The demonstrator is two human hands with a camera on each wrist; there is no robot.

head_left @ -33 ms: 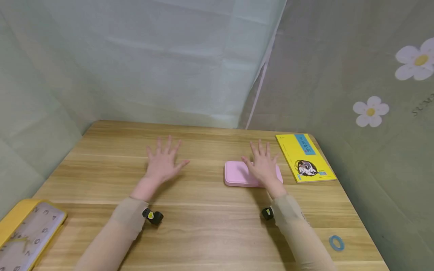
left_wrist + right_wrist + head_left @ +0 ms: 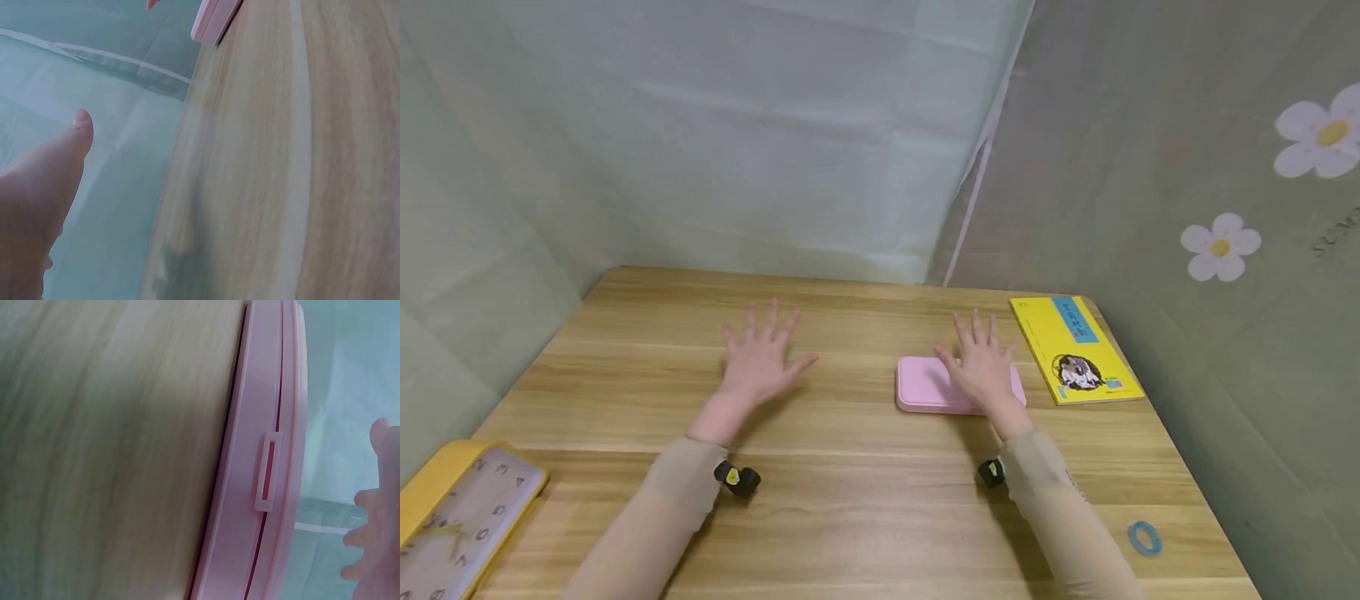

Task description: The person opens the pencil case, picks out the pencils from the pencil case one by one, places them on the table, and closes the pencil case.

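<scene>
My left hand (image 2: 756, 367) is held over the left half of the wooden table with its fingers spread and nothing in it. In the left wrist view its thumb (image 2: 62, 156) stands apart from the tabletop. Above a pink case (image 2: 925, 385) hovers my right hand (image 2: 985, 371), fingers also spread. The right wrist view shows the case's side with a small latch (image 2: 269, 472), and a gap between the case and the right hand (image 2: 381, 531). Part of the case's lid is hidden under that hand in the head view.
A yellow book (image 2: 1037, 333) lies at the table's back right. Near the right edge is a blue ring (image 2: 1145, 538), perhaps a tape roll. A yellow-framed clock (image 2: 482, 517) rests at the front left. Curtains (image 2: 775, 150) hang behind the wooden table (image 2: 850, 500).
</scene>
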